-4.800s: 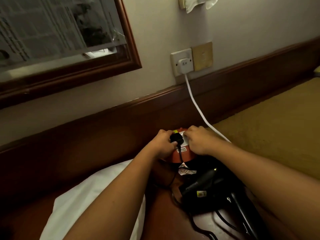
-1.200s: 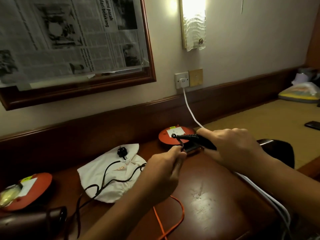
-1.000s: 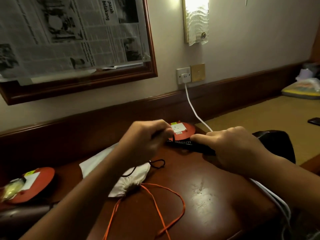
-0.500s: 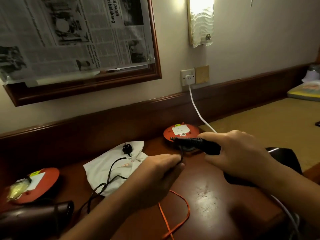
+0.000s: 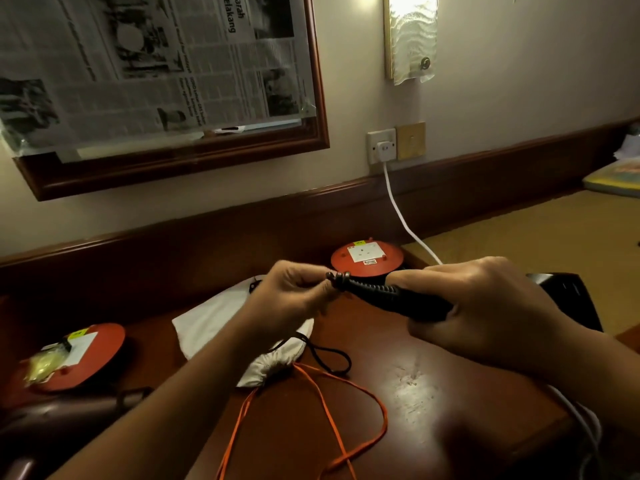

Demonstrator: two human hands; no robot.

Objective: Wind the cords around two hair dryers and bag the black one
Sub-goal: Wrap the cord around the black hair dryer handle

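Observation:
My right hand (image 5: 485, 310) grips the handle of the black hair dryer (image 5: 398, 296), whose body (image 5: 568, 299) shows behind my wrist. My left hand (image 5: 291, 299) pinches the black cord (image 5: 337, 277), which is looped around the ribbed end of the handle. More of the cord (image 5: 329, 356) trails down over the white drawstring bag (image 5: 242, 323) on the desk. A second, dark brown hair dryer (image 5: 59, 417) lies at the lower left.
Two red round socket reels sit on the wooden desk (image 5: 415, 393): one at the back (image 5: 367, 261), one at the left (image 5: 86, 355). An orange cord (image 5: 346, 410) loops across the desk. A white cable (image 5: 401, 216) runs from the wall socket (image 5: 381, 147). A framed mirror (image 5: 156, 81) hangs above.
My left hand has risen from below the handle to its tip, bringing the black cord up and over the ribbed end. The right hand keeps hold of the handle.

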